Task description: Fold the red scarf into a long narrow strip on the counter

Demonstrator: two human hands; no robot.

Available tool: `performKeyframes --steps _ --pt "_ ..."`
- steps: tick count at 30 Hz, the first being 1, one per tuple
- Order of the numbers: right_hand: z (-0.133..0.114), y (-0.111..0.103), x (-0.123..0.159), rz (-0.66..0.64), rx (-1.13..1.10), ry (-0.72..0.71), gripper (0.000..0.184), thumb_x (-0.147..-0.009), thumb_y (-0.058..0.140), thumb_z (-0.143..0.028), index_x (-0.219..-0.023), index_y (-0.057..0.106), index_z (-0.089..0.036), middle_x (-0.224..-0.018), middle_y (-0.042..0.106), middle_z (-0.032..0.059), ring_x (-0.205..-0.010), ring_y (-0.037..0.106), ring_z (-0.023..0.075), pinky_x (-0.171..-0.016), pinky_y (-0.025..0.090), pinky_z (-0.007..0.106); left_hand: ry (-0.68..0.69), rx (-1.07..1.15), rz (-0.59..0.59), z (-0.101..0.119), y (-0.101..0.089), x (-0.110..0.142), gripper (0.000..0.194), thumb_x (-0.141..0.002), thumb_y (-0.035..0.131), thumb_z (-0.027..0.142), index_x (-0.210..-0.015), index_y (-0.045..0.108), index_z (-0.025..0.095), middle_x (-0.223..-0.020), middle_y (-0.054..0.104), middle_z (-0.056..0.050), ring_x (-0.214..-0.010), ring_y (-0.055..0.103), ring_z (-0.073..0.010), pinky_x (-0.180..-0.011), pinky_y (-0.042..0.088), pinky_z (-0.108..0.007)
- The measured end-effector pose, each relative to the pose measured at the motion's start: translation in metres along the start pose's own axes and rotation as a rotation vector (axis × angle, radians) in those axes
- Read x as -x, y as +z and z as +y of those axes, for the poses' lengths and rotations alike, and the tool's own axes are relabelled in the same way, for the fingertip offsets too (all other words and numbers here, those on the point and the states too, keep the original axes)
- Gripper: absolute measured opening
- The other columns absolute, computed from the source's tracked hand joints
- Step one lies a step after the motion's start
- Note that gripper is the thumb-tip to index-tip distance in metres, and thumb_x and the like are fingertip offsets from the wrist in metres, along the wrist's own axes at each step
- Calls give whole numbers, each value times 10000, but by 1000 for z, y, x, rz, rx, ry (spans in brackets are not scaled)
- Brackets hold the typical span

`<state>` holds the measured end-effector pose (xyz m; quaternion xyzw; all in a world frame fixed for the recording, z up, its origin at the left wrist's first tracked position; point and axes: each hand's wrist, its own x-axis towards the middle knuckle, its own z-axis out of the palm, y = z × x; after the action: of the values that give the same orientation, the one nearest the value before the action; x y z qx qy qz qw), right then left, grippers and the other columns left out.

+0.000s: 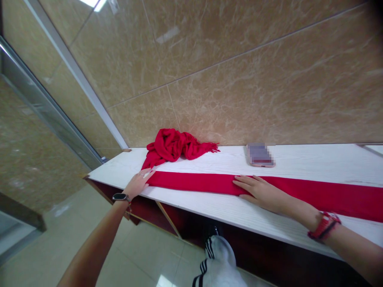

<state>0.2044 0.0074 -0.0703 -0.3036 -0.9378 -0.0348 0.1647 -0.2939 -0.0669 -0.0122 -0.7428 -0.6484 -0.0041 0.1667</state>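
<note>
A red scarf (197,182) lies in a long flat strip along the white cabinet top, running out of view at the right. My right hand (254,190) rests flat on it, fingers stretched to the left. At the strip's left end, my left hand (140,181) touches the cloth near the cabinet's front edge, its fingers extended. Just behind that hand, bunched red cloth (170,145) with a fringed end sits against the wall. Whether the bunched cloth joins the flat strip is hidden near my left fingers.
A phone (259,155) lies on the white cabinet top (191,201) behind the scarf. A tan marble-patterned wall (239,87) rises along the back. Open dark shelves (149,211) sit under the top. To the left are a metal-framed doorway and tiled floor (143,255).
</note>
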Motion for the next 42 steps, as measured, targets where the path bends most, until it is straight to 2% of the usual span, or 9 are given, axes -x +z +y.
performKeyframes --steps 4,11,16,22,27,29,34,39,42 --pt "-7 -8 -8 44 2 -111 399 -911 344 -329 -1265 493 -220 -1292 508 84 -1172 470 228 -987 375 440 252 77 -48 16 -2 -8 505 -810 352 83 -1281 459 230 -1372 405 -55 -1285 317 -198 -1080 215 -380" --pt "-11 -17 -8 40 89 -189 414 -894 296 -141 -1262 485 -160 -1225 561 117 -1101 536 200 -918 457 368 110 107 -55 16 3 -10 563 -781 274 27 -1278 463 213 -1345 449 -28 -1215 428 -145 -1039 306 -299" --pt "-9 -15 -5 73 129 -235 461 -841 311 -33 -1256 480 -140 -1210 568 134 -1083 551 194 -891 481 357 145 -66 -74 12 11 -6 536 -769 307 23 -1258 486 154 -1237 549 -107 -1099 545 -185 -942 424 -335" --pt "-9 -12 -8 129 278 -280 454 -801 344 20 -1212 506 -87 -1167 592 160 -1043 578 194 -856 503 319 219 -200 128 8 21 -2 512 -750 302 -27 -1200 526 72 -1185 574 -165 -1051 580 -207 -856 495 -336" --pt "-3 -16 -8 230 286 -249 491 -807 323 29 -1271 444 -79 -1290 483 177 -1175 468 227 -942 441 395 96 -232 278 8 23 -7 491 -791 318 -5 -1241 486 94 -1202 566 -154 -1074 563 -217 -879 481 -339" --pt "-1 -14 -8 205 248 -261 496 -817 317 18 -1284 436 -104 -1318 459 151 -1213 420 225 -971 411 421 73 -247 242 10 25 -11 487 -781 330 -9 -1224 501 101 -1181 581 -154 -1051 577 -225 -839 500 -340" --pt "-3 -10 -7 9 96 -226 484 -835 301 -17 -1272 466 -147 -1295 495 101 -1181 459 167 -960 430 340 173 -244 94 9 27 -19 480 -728 371 -26 -1120 585 149 -1062 654 -114 -930 638 -191 -738 528 -278" --pt "-7 -13 -4 -32 -14 -141 517 -820 280 -7 -1289 448 -144 -1311 479 91 -1189 451 156 -978 409 331 225 -254 -66 1 18 -13 525 -750 326 -16 -1203 524 161 -1187 586 -110 -1004 606 -179 -816 501 -298" --pt "-7 -12 -3 -32 -39 -125 527 -813 281 -4 -1291 449 -148 -1311 481 89 -1191 450 161 -987 397 342 230 -235 -56 4 15 -9 531 -763 313 -14 -1221 508 169 -1229 558 -95 -1067 567 -165 -868 477 -291"
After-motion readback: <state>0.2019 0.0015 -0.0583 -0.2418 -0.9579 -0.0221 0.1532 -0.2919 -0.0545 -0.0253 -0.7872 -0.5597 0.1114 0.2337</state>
